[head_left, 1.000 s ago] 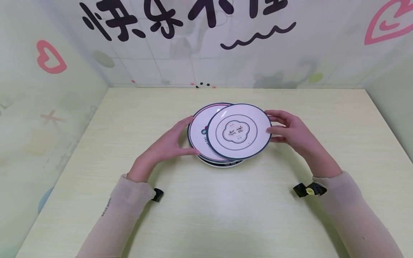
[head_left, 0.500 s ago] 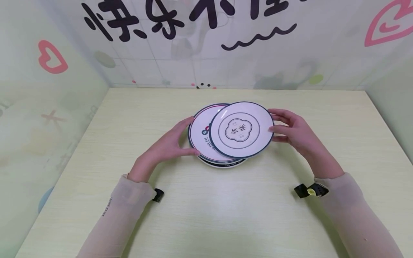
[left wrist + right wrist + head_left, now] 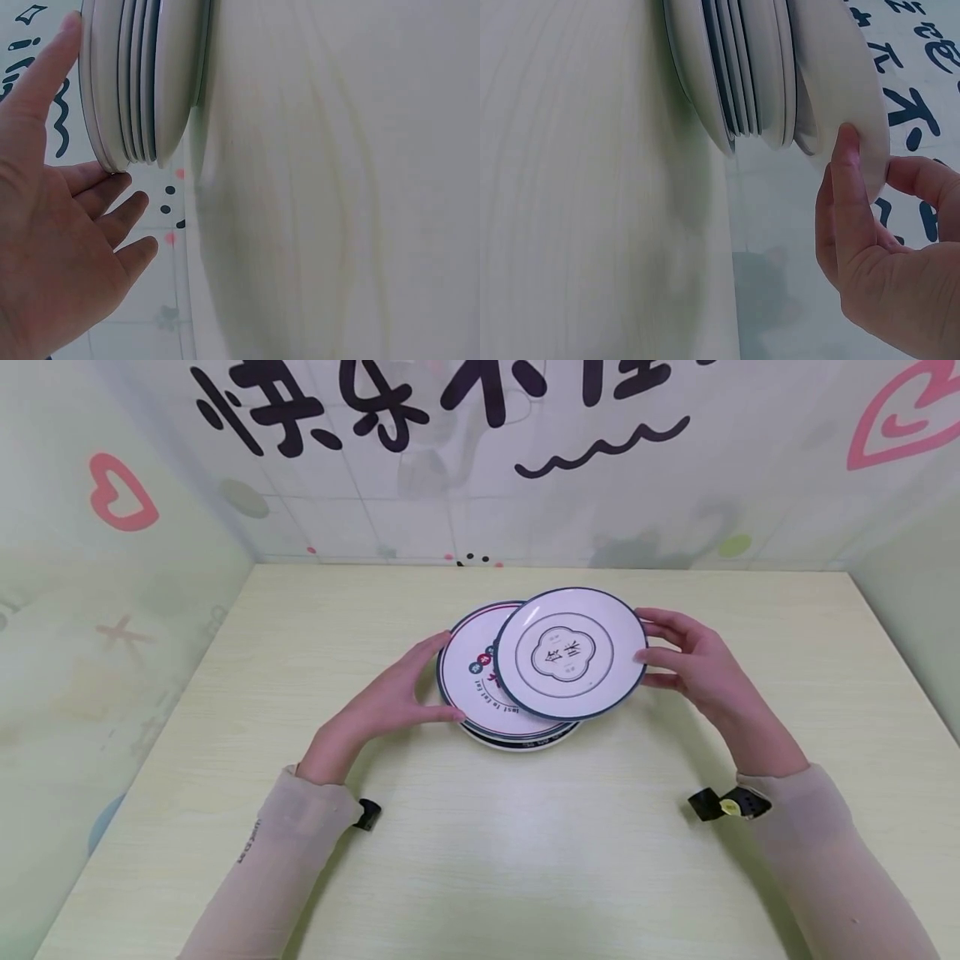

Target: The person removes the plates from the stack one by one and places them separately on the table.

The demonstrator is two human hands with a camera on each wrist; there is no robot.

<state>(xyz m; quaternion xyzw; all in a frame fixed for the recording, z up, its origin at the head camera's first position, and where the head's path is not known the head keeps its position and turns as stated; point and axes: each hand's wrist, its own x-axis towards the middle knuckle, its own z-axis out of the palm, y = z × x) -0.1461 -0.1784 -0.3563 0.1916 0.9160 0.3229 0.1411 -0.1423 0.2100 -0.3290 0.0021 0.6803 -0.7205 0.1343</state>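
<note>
My right hand [image 3: 690, 664] pinches the right rim of a white plate [image 3: 566, 656] with a dark blue edge and a scalloped emblem. In the right wrist view, this held plate [image 3: 844, 82] tilts away from the stack, thumb on one face and fingers on the other. Its left part overlaps the stack of plates [image 3: 468, 693], whose top plate has red and blue rings and printed dots. My left hand [image 3: 386, 697] touches the stack's left rim, thumb and forefinger spread. In the left wrist view, several plate edges [image 3: 135, 82] show, and the other fingers [image 3: 124, 217] stand free of them.
The stack stands on a pale wood-grain table [image 3: 517, 843], toward its back edge. A wall [image 3: 465, 502] with black lettering rises behind, and side walls flank the table. Both wrists wear black straps, the right strap [image 3: 727, 803] with a yellow spot.
My right hand has drawn the held plate rightward and slightly up and back, uncovering more of the print on the plate below. My left hand stays in place on the stack's rim.
</note>
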